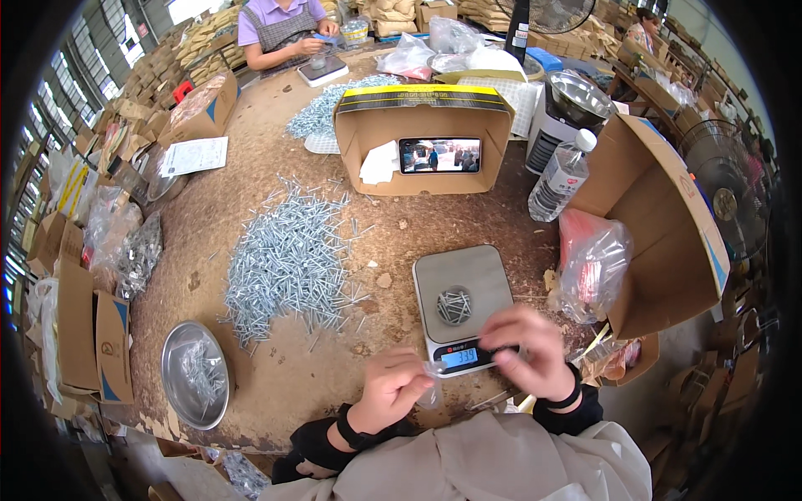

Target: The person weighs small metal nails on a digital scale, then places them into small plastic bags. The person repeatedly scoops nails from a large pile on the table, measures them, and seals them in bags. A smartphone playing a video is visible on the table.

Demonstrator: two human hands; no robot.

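Note:
My left hand (389,391) is closed in a pinch on a small clear plastic bag (430,394), just off the front left corner of a digital scale (489,269). My right hand (535,349) hovers over the scale's front right corner, thumb and fingers apart, nothing visible in it. On the weighing plate stands a small round dish with a batch of silvery screws (454,307) inside. The scale's lit display (459,358) shows between my hands. Left of the scale lies a large heap of loose screws (288,263).
A metal bowl (170,380) with bagged screws is at the front left. Ahead, a cut-open carton (349,142) holds a phone (440,156) playing video. A water bottle (558,181) and a large open carton (668,275) stand right. Across the table a person (284,37) works at another scale.

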